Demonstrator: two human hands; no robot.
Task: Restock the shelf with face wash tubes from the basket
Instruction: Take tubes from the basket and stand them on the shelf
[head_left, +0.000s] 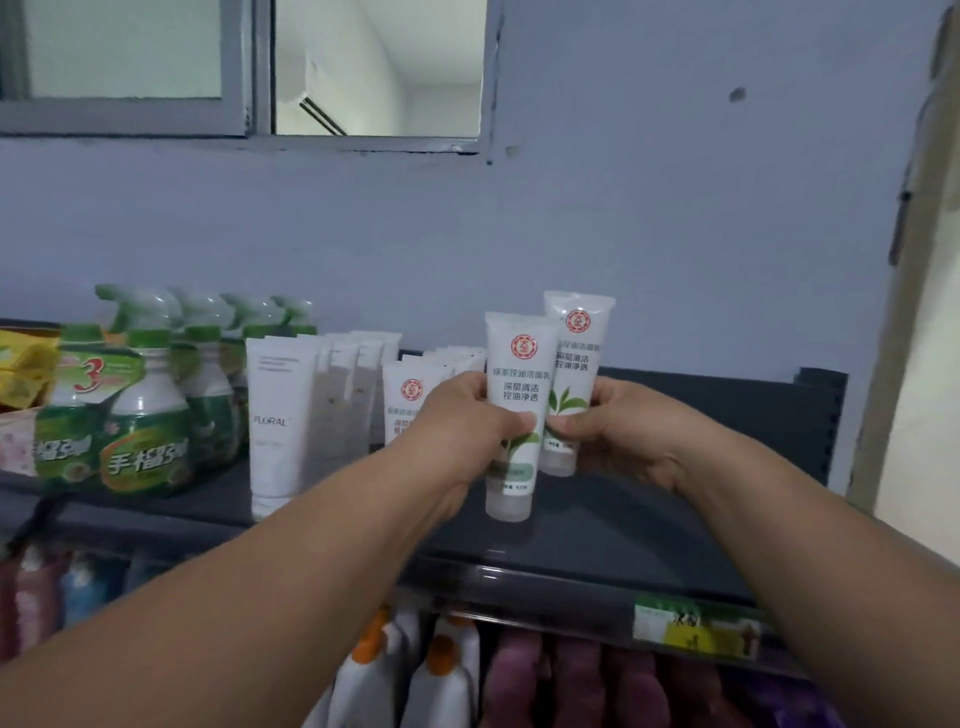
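I have one face wash tube in each hand, both upright with the cap down and the crimped end up. My left hand (467, 415) is closed around the nearer tube (514, 410), fingers wrapped across its lower front; my right hand (618, 431) is closed on the farther tube (574, 374), which stands a little higher and just behind the first, partly hidden by it. Both hang above the dark shelf (649, 525), caps not yet touching it. The row of matching tubes (415, 395) already stocked stands to the left of my left hand, with taller white Floral tubes (280, 415) and green spray bottles (145, 415) beyond. The bare stretch of shelf lies right under and to the right of my hands, so I judge the tubes go straight down, long axis kept vertical, the left one nearest the row. The basket is out of view.
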